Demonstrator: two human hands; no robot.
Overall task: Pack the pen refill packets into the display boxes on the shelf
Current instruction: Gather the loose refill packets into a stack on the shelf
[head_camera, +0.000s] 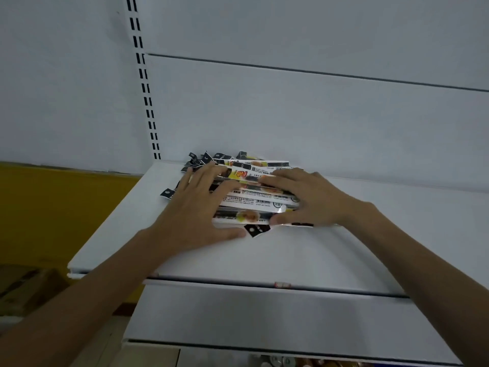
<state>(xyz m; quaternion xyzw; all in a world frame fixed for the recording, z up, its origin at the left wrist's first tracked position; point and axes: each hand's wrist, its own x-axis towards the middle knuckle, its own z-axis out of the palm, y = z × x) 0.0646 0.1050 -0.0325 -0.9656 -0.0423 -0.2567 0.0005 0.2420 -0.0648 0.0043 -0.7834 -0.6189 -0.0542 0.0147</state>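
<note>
Both forearms reach up over the front edge of the white shelf [291,255]. The left hand [195,207] and right hand [309,197] lie spread, nearly flat, on the pen refill packets [254,186], thumbs against the near edge, fingers closed round nothing. Judged: a gathering press to square the loose heap. The heap lies near the back panel [291,115]. No display box is in view.

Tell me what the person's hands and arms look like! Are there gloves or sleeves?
No gloves, no sleeves in view. The left hand and right hand are bare, with no rings showing. The left forearm and right forearm are bare too, right to the picture's edge, with no watch, bracelet or markings that I can see.
</note>
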